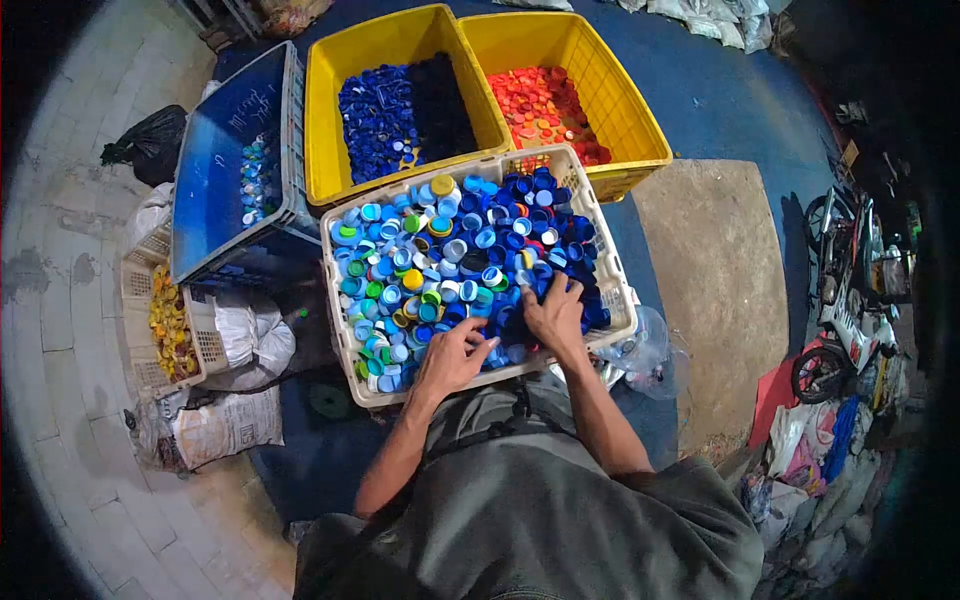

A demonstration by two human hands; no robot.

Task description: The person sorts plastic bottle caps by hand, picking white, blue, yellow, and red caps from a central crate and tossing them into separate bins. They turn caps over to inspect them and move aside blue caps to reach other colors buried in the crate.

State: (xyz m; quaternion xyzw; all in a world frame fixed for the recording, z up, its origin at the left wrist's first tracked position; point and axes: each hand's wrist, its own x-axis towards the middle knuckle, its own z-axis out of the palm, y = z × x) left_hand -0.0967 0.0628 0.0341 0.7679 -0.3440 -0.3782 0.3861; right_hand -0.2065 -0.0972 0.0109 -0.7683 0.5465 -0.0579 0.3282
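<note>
Two hands dig in a white crate of mixed caps: left hand pinches blue cap, right hand spread; sorting underway, prob. by colour w/ yellow bins behind crate.

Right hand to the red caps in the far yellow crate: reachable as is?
Probably yes. The right hand rests in the white basket; the red caps lie uncovered in the open-topped yellow crate just behind, with nothing in between.
</note>
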